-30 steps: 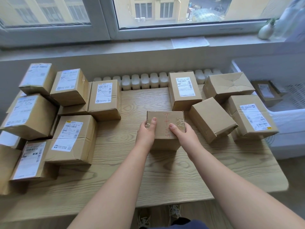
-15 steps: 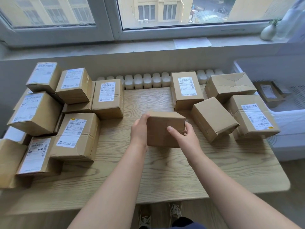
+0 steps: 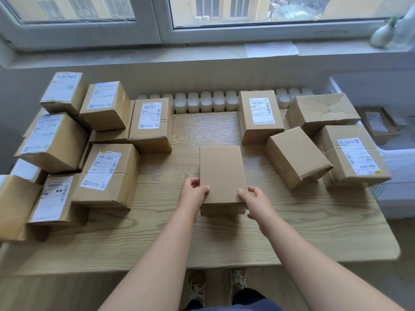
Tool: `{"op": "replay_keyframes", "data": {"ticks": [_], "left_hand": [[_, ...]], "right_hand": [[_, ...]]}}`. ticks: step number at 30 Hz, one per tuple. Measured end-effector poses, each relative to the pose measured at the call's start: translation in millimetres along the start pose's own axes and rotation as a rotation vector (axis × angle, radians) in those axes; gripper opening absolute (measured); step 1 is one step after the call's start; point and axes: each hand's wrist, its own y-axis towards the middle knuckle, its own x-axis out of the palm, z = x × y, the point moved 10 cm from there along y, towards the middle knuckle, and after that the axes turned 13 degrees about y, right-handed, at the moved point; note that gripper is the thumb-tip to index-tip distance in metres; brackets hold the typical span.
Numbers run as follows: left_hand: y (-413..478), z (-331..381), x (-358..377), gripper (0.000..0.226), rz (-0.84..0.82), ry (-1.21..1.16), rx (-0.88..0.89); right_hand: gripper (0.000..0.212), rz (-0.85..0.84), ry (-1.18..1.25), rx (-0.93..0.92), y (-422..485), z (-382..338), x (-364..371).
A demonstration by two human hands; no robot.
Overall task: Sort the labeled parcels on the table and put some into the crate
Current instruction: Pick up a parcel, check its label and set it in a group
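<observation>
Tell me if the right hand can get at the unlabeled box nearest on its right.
Probably yes, once it lets go. The right hand has its grip on the middle box, with the left hand; the unlabeled box lies close to the right, only bare table between, nothing on top.

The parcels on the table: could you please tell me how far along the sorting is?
Roughly midway, I'd judge. Done: at least one labelled parcel lies in the crate, and a pile seems grouped at the left of the table. In hand: the left hand and right hand hold a plain box at the centre, no label showing. Left: the loose parcels at the right.
</observation>
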Motion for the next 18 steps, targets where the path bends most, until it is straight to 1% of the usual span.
{"op": "replay_keyframes", "data": {"ticks": [3, 6, 8, 11, 15, 16, 18], "left_hand": [[6.3, -17.0, -3.3, 0.038, 0.015, 0.058, -0.031], [10.8, -30.8, -7.1, 0.041, 0.043, 0.103, -0.056], [13.2, -36.5, -7.6, 0.045, 0.044, 0.103, -0.072], [16.5, -42.7, -3.3, 0.052, -0.003, 0.104, -0.092], [17.0, -49.2, 8.0, 0.041, -0.101, 0.065, -0.106], [16.4, -50.1, 9.2, 0.04, -0.117, 0.06, -0.106], [14.0, -50.4, 9.0, 0.036, -0.149, 0.058, -0.108]], "right_hand": [[0.04, -0.015, -0.017, 0.05, 0.3, 7.9, 1.1], [0.029, -0.008, -0.043, 0.097, 3.9, 16.0, -0.3], [0.026, 0.006, -0.05, 0.088, 7.2, 14.6, -1.7], [0.032, 0.009, -0.02, 0.101, 12.9, 13.6, -2.9], [0.05, 0.004, 0.067, 0.232, 18.8, 29.6, -2.1], [0.05, -0.005, 0.086, 0.261, 20.3, 35.1, -1.5], [0.044, -0.032, 0.116, 0.287, 17.1, 37.4, 0.9]]}}
